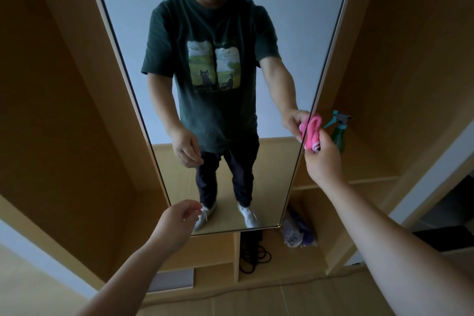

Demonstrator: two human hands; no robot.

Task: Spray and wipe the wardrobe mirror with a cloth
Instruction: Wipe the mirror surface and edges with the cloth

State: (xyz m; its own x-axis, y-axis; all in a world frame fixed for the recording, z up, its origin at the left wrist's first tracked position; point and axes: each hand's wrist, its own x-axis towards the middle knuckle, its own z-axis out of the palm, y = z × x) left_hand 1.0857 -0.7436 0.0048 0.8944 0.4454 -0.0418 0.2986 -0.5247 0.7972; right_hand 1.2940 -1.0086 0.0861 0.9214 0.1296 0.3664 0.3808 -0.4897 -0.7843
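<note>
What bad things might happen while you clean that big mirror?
The right hand pinches the pink cloth only at its lower end, so it might slip and drop. That hand is close to the spray bottle on the shelf and might knock it over. The bunched cloth may leave streaks on the mirror.

right hand [323, 159] — pink cloth [313, 131] at mirror [230, 20] edge | left hand [177, 223] empty
</note>
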